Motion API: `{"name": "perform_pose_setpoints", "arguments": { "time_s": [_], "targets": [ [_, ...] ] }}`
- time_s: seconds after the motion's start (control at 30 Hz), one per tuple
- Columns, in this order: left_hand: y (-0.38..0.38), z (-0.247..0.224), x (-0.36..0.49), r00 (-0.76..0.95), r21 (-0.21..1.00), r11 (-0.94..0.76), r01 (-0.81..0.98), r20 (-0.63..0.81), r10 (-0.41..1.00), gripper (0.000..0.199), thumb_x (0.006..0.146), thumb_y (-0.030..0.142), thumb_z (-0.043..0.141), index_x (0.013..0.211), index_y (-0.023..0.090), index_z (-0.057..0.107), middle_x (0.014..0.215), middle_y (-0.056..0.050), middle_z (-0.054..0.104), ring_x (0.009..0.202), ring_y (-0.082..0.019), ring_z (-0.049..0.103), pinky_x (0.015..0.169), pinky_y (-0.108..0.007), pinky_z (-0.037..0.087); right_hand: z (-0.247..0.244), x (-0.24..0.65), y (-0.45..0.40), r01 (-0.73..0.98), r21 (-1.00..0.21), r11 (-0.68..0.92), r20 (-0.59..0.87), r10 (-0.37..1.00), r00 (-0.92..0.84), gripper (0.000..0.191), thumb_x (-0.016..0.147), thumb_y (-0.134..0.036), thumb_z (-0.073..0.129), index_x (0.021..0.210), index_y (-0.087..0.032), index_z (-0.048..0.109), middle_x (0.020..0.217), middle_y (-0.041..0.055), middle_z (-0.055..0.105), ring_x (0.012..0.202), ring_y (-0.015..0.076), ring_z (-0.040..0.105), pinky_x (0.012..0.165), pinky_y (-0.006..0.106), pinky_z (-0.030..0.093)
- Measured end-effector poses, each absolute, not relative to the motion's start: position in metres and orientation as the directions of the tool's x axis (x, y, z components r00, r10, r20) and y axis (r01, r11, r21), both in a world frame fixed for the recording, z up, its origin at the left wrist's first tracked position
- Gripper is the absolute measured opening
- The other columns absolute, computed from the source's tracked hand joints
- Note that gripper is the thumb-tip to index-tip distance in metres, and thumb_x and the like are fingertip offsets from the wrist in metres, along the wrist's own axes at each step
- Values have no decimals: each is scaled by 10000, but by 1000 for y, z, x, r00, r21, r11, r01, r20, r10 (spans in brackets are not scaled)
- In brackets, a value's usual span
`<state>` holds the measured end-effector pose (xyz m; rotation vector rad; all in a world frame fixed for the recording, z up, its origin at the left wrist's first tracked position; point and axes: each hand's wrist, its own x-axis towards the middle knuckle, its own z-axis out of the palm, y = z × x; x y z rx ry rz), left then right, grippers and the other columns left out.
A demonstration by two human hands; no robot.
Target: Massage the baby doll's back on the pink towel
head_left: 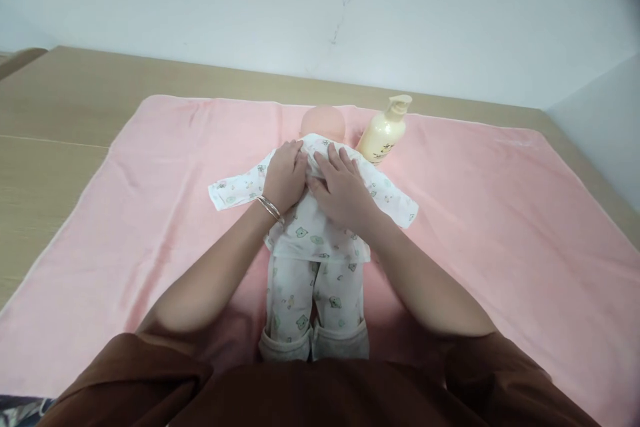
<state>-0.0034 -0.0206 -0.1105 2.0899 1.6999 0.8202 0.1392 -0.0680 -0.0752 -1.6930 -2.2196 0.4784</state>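
Pink cloth spreads over the bench; on it a clothed doll lies beside a pump bottle. The right grip is open, fingers spread on the printed shirt; the left grip touches it with bent fingers, pinching or not, I cannot tell.

A blanket lies across a table, a wall behind at the top. On the blanket, mid-frame, lies a clothed doll, head uppermost, legs lower centre. A pump bottle is right of its head. On its upper body are the left hand and, to the right, the right hand.
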Motion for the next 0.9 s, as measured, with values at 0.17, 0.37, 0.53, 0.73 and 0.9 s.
{"name": "perform_pose_setpoints", "arguments": {
  "time_s": [0.17,0.37,0.53,0.73,0.9],
  "targets": [
    [-56,-91,17,165,406,-243,881,217,962,560,1042,322,334,1507,50,488,1579,-232,485,1512,-369,428,1281,-560,341,-81,163,-32,863,-457,215,56,975,-213,552,1066,-354,311,1506,-72,490,1626,207,422,1559,333,349,1298,554,275],
    [-43,-87,9,194,451,-235,861,136,972,583,1022,298,364,1511,-1,469,1580,-237,478,1520,-322,417,1318,-480,309,-82,153,-54,923,-329,198,88,980,-179,631,1055,-347,289,1534,44,417,1588,275,445,1532,388,382,1273,567,319],
    [-29,-97,-4,226,463,-272,844,153,962,611,1030,348,340,1524,6,450,1580,-230,479,1515,-326,421,1310,-495,313,-65,144,-80,927,-265,266,43,964,-264,615,1015,-252,315,1525,77,413,1573,301,452,1519,384,415,1253,540,380],
    [-63,-91,17,195,400,-255,880,184,963,587,1051,369,336,1557,87,427,1626,-241,412,1557,-381,355,1282,-587,320,-75,164,-35,864,-433,256,54,965,-258,488,1035,-303,289,1344,-51,570,1514,225,540,1458,341,470,1239,538,372],
    [-53,-97,11,219,417,-286,863,203,954,557,1038,346,355,1542,131,455,1624,-208,430,1548,-353,377,1276,-572,343,-89,156,-39,906,-353,235,134,971,-200,570,1051,-304,257,1487,3,458,1555,245,495,1487,366,428,1267,584,301]
  ]
}}
